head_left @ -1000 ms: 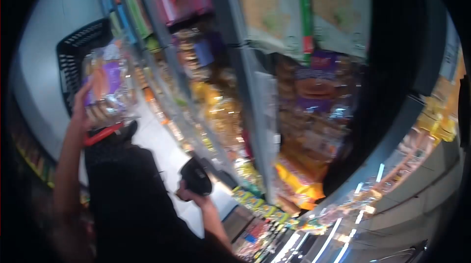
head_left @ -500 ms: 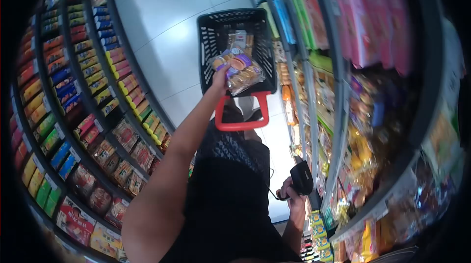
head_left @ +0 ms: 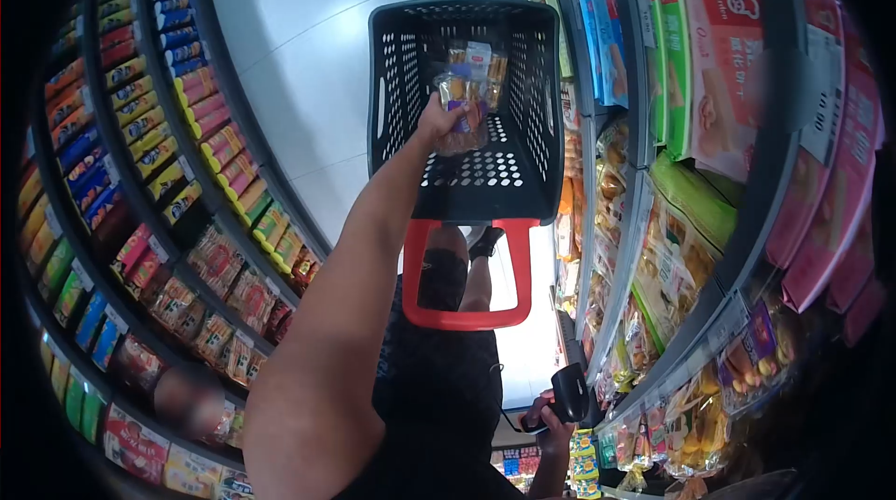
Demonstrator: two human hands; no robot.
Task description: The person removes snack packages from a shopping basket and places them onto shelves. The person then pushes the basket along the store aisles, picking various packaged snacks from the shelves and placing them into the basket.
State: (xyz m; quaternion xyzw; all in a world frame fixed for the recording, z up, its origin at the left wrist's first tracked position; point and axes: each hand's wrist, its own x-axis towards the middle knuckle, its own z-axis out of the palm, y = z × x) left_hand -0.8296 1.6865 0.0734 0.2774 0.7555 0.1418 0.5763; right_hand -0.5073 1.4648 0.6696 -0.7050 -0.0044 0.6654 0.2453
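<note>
My left hand reaches inside a black shopping basket, closed on a clear plastic pack of pastries with a purple label. Beyond that pack, another clear pack of brown baked goods with a white label lies in the basket, partly covered. The basket's red handle points toward my body. Low on the right, my right hand is wrapped around a black handheld device that looks like a barcode scanner. It stays beside the right-hand shelf, apart from the basket.
Shelves of colourful tubes and snack packs line the left side. On the right, shelf edges stand close to the basket, with pink biscuit packs and bagged breads. Pale floor tiles run between them.
My left hand has taken the pastry pack deeper into the basket, and the pack now stands more upright. The basket looks larger and nearer. My right hand still holds the scanner, slightly lower in view.
</note>
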